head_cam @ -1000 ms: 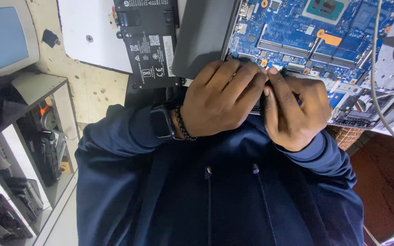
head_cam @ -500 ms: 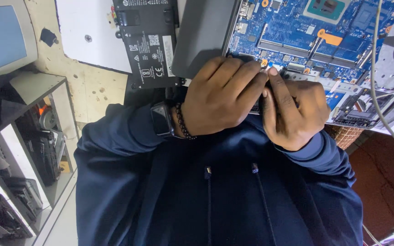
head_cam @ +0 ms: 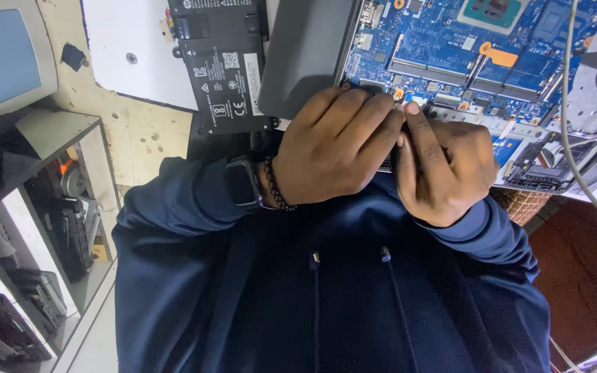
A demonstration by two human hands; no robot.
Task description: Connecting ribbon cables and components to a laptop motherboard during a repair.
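Both hands are meeting at the near edge of an opened laptop [head_cam: 312,55], whose blue motherboard [head_cam: 450,48] is lying exposed. The left hand [head_cam: 336,148] is curling closed, its fingers [head_cam: 374,121] folding over toward the right hand, and it is wearing a dark smartwatch [head_cam: 244,181] and a black beaded bracelet [head_cam: 276,185] at the wrist. The right hand [head_cam: 443,169] is clenching too, with its thumb pressing up against the left fingertips. Something small and dark may be sitting pinched between them, but the fingers are hiding it, so what they are grasping cannot be told. A black laptop battery [head_cam: 222,65] is lying just beside the laptop's grey cover, resting partly on a white sheet [head_cam: 133,48]. A grey cable [head_cam: 575,138] is trailing across the board's far side.
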